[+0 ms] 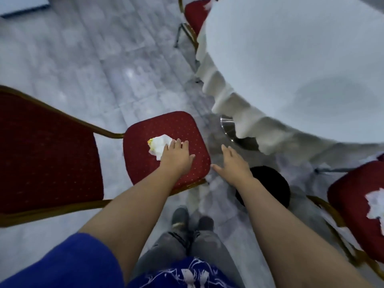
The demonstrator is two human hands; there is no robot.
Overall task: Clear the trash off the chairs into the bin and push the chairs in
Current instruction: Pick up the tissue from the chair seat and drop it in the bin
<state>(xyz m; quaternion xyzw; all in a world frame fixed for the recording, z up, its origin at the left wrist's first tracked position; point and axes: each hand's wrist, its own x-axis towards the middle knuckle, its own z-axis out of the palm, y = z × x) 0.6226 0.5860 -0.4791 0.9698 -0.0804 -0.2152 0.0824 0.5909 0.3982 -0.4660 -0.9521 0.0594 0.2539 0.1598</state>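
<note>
Crumpled yellow-edged white paper (159,146) lies on red seat (174,125), straight fingers (178,143) of left hand (177,158) touching it.

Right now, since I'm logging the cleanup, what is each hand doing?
Left hand: open, straight fingers on the crumpled paper on the chair seat, no grip.
Right hand: open, holding nothing.

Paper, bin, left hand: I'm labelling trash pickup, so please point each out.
Paper (159,145): head view, middle of the wad.
Bin (272,183): head view, its dark inside.
Left hand (176,157): head view, back of the hand.
</note>
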